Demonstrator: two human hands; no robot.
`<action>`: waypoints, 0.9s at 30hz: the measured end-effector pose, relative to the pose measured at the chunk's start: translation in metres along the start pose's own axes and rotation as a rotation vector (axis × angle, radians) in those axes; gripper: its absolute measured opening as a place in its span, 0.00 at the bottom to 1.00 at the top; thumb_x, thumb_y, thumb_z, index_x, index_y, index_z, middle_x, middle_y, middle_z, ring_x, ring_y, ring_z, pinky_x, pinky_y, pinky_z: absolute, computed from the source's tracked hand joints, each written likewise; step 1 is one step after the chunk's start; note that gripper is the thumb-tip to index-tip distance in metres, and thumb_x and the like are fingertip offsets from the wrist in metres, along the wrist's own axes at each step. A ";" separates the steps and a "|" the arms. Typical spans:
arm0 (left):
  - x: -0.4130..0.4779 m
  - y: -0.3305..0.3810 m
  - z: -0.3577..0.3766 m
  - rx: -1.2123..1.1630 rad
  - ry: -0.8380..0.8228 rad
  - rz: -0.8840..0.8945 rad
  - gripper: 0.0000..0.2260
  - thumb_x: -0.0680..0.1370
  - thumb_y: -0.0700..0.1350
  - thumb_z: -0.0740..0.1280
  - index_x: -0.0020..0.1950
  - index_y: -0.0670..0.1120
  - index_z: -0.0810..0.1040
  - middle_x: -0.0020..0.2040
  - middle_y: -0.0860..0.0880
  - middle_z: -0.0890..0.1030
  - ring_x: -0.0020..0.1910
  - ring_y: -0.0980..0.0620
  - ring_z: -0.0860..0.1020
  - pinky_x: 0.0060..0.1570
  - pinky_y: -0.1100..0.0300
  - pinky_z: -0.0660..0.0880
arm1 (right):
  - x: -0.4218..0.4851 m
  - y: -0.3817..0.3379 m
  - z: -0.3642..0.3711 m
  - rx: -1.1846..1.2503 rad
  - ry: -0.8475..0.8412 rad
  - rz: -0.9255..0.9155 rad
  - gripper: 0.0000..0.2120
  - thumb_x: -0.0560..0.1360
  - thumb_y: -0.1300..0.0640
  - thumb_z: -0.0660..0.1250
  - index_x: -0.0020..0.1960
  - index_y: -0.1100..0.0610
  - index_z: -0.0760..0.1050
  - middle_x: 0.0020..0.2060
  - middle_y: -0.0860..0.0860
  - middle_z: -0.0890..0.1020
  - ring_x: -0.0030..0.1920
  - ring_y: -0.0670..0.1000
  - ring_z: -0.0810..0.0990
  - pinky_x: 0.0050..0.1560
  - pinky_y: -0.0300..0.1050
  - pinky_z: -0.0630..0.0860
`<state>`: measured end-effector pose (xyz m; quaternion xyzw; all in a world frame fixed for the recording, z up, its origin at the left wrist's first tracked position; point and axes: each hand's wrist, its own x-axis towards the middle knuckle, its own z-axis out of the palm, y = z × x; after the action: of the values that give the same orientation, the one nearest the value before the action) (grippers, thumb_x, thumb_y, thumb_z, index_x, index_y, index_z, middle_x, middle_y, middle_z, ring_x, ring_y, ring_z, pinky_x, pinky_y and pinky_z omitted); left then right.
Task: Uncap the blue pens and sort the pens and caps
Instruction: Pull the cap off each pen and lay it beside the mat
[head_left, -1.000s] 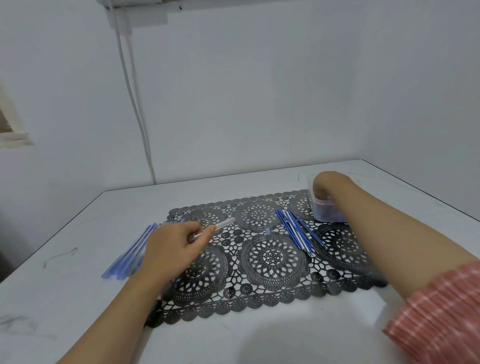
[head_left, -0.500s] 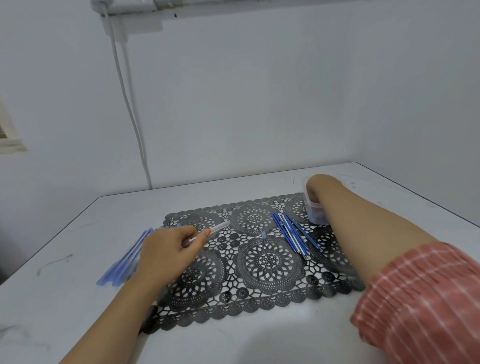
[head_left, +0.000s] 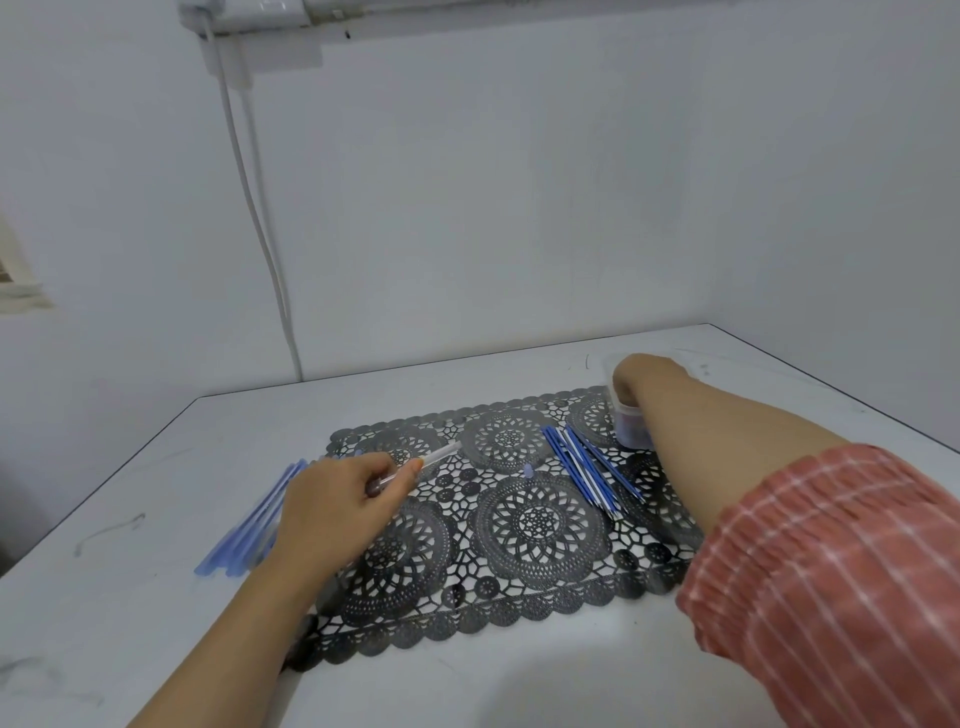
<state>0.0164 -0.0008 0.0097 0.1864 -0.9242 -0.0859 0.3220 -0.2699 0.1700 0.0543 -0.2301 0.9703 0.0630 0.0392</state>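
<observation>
left hand (head_left: 332, 499) pinches a clear pen (head_left: 441, 455), right hand (head_left: 638, 375) sits inside the plastic tub (head_left: 629, 434) (can't tell its grip), so yanking out could tip it

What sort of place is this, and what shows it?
Probably a plain indoor work corner: a white table against bare walls, a black lace mat, and a cable down the wall.

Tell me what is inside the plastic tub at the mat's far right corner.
The right hand reaches into the tub; a dark bluish heap shows through its wall. The fingers are covered, so whether they hold anything cannot be seen.
</observation>
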 end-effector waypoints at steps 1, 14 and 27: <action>0.000 -0.001 0.001 -0.004 0.002 0.004 0.23 0.73 0.65 0.56 0.24 0.50 0.64 0.21 0.55 0.69 0.21 0.56 0.66 0.25 0.63 0.59 | 0.000 0.002 0.000 0.027 0.025 -0.010 0.07 0.73 0.57 0.65 0.51 0.54 0.75 0.44 0.54 0.73 0.44 0.55 0.72 0.49 0.48 0.72; 0.000 -0.002 0.002 0.026 -0.002 0.012 0.25 0.72 0.65 0.55 0.27 0.46 0.66 0.19 0.51 0.64 0.21 0.56 0.66 0.25 0.64 0.59 | -0.006 0.019 -0.037 0.689 -0.355 0.144 0.12 0.79 0.66 0.54 0.39 0.64 0.72 0.21 0.56 0.78 0.27 0.51 0.76 0.26 0.39 0.75; 0.000 -0.002 -0.001 0.016 0.009 0.006 0.27 0.70 0.69 0.50 0.26 0.47 0.67 0.19 0.52 0.65 0.21 0.57 0.66 0.25 0.63 0.60 | -0.088 0.001 -0.036 0.990 0.412 -0.240 0.06 0.72 0.57 0.71 0.47 0.58 0.82 0.28 0.51 0.79 0.26 0.46 0.75 0.27 0.32 0.71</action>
<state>0.0181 -0.0021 0.0101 0.1863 -0.9241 -0.0768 0.3248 -0.1935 0.2047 0.0997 -0.3010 0.8387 -0.4520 -0.0409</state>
